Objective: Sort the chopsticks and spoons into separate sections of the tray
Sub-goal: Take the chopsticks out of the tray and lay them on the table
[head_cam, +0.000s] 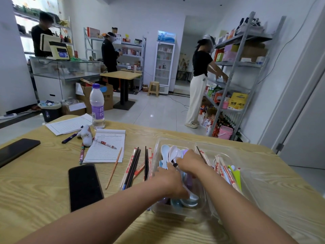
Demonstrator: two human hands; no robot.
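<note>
A clear plastic tray (177, 140) with two sections stands on the wooden table. Its left section holds several spoons (171, 153), white, blue and purple. Its right section holds wrapped chopsticks (224, 169) and a green utensil (236, 175). More chopsticks (133, 166), dark ones and paper-wrapped ones, lie loose on the table left of the tray. Both hands reach into the left section. My left hand (171, 180) rests over the spoons with its fingers curled. My right hand (190, 162) pinches a dark chopstick tip among the spoons. What my left hand holds is hidden.
Two black phones (84, 186) (16, 150), a notepad (106, 147), pens (104, 143), a single wooden chopstick (114, 168), loose paper and a water bottle (97, 107) lie on the table's left and back. Other people stand at shelves across the room.
</note>
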